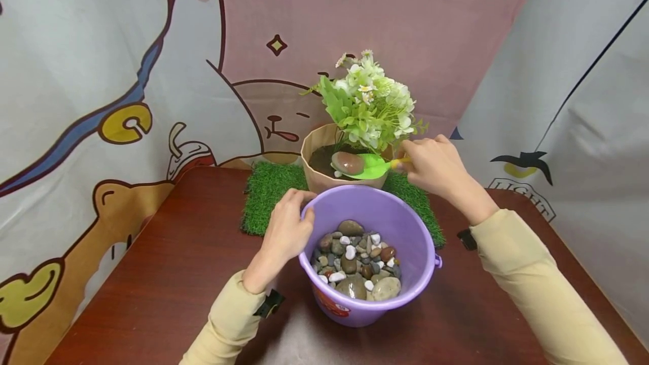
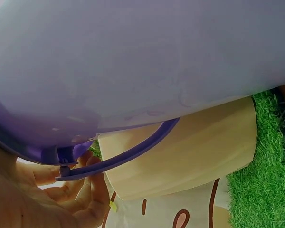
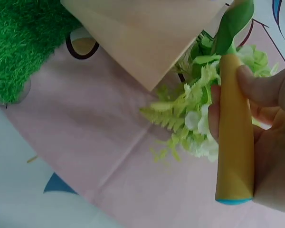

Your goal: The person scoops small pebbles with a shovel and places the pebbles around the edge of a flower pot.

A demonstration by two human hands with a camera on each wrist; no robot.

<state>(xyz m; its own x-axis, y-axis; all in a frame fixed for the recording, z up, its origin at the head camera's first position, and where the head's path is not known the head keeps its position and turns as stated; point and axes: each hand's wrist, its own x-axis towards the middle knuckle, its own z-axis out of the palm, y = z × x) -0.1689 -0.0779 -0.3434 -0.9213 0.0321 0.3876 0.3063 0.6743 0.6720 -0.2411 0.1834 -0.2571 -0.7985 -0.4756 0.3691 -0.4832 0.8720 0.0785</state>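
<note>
My right hand (image 1: 432, 163) grips the yellow handle (image 3: 235, 133) of a small trowel with a green blade (image 1: 374, 167). A large smooth brown stone (image 1: 347, 163) rests on the blade, above the dark soil in a beige faceted flowerpot (image 1: 315, 169). White flowers with green leaves (image 1: 372, 100) stand in that pot. In front of it is a purple bucket (image 1: 350, 199), holding many wet pebbles (image 1: 350, 263) in grey, brown and white. My left hand (image 1: 288, 223) holds the bucket's left rim, near the handle (image 2: 128, 154) hanging outside.
A green artificial grass mat (image 1: 271, 190) lies under the flowerpot, behind the bucket. Everything stands on a reddish-brown wooden table (image 1: 167, 275). A cartoon-printed cloth (image 1: 405, 10) hangs behind and at both sides.
</note>
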